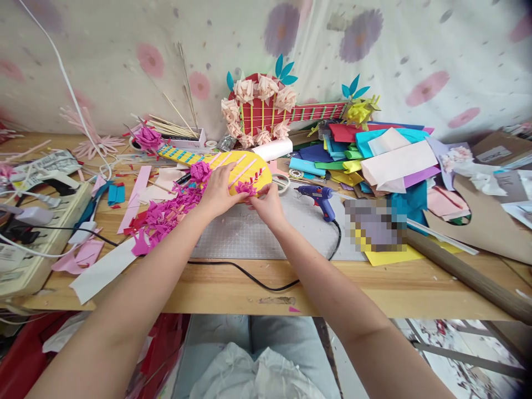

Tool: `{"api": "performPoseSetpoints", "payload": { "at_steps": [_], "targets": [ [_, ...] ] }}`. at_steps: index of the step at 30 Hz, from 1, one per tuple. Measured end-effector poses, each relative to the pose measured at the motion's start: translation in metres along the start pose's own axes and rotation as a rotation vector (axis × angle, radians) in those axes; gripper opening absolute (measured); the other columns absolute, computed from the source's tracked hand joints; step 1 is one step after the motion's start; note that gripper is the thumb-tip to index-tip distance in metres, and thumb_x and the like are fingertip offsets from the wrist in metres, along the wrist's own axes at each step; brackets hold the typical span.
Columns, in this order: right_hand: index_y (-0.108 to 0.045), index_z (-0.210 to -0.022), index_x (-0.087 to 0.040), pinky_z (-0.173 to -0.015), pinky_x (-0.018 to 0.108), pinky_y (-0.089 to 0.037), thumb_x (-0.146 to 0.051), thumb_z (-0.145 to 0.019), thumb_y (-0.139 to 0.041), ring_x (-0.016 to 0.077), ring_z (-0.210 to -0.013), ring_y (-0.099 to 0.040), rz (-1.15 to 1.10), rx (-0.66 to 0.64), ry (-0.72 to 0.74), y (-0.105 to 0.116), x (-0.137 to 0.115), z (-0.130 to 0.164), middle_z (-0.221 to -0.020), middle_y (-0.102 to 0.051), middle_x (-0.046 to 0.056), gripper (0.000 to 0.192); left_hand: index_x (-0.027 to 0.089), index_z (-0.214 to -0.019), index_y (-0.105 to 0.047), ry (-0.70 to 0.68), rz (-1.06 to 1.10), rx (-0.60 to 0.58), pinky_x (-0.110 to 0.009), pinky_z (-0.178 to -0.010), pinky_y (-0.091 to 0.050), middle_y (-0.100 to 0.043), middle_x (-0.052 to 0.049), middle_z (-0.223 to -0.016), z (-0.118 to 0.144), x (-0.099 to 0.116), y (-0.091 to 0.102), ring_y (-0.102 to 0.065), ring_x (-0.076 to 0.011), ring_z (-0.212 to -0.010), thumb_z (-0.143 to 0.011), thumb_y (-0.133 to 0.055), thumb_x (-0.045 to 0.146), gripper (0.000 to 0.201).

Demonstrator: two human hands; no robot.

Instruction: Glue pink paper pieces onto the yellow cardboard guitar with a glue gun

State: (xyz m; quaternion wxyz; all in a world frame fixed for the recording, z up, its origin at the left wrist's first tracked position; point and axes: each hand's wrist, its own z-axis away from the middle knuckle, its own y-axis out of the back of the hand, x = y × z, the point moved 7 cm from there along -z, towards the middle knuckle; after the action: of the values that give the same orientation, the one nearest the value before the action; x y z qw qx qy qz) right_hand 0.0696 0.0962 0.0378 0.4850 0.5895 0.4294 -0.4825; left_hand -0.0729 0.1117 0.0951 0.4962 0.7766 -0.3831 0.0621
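Observation:
A yellow paper guitar (245, 166) with pink strips lies on the grey cutting mat (257, 233). My left hand (216, 191) rests flat on the guitar's body, holding it down. Beside it, my right hand (268, 204) pinches a small magenta paper flower (246, 188) against the guitar's lower edge. Another magenta flower (200, 170) sits on the guitar just above my left hand. A heap of magenta paper scraps (166, 213) lies to the left of my left wrist.
A blue glue gun (318, 195) lies right of my hands, its black cord (249, 274) looping along the table's front edge. Behind stand a red flowered paper guitar (266, 111) and stacked coloured paper (374, 155). A power strip (37, 221) sits far left, a brown tube (465, 274) right.

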Motion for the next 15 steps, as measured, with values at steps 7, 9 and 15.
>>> {"api": "performPoseSetpoints", "payload": {
  "at_steps": [7, 9, 15],
  "targets": [
    [-0.031, -0.080, -0.023, -0.052, 0.027, -0.055, -0.016, -0.060, -0.055, 0.0143, -0.080, -0.057, -0.032, 0.039, -0.105, 0.010, -0.008, 0.008, -0.093, -0.041, 0.000, 0.031, 0.018, -0.138, -0.028, -0.131, -0.201, -0.147, -0.052, -0.111, -0.019, -0.041, -0.015, -0.135, 0.016, 0.016, -0.001, -0.035, -0.0320, -0.129, -0.061, -0.070, 0.028, 0.088],
    [-0.032, -0.080, -0.022, -0.051, 0.025, -0.055, -0.015, -0.061, -0.054, 0.0126, -0.076, -0.057, -0.016, 0.038, -0.109, 0.010, -0.009, 0.008, -0.093, -0.042, -0.001, 0.030, 0.017, -0.140, -0.025, -0.132, -0.257, -0.165, -0.054, -0.113, -0.010, -0.039, -0.015, -0.137, 0.019, 0.019, -0.004, -0.032, -0.0317, -0.131, -0.061, -0.070, 0.030, 0.092],
    [-0.033, -0.080, -0.022, -0.048, 0.023, -0.053, -0.011, -0.060, -0.053, 0.0080, -0.065, -0.056, 0.029, 0.049, -0.128, 0.012, -0.011, 0.006, -0.091, -0.042, -0.002, 0.030, 0.015, -0.139, -0.027, -0.103, -0.302, -0.113, -0.052, -0.113, -0.009, -0.041, -0.016, -0.135, 0.017, 0.019, -0.007, -0.034, -0.0304, -0.129, -0.065, -0.067, 0.033, 0.087]
  ]
}}
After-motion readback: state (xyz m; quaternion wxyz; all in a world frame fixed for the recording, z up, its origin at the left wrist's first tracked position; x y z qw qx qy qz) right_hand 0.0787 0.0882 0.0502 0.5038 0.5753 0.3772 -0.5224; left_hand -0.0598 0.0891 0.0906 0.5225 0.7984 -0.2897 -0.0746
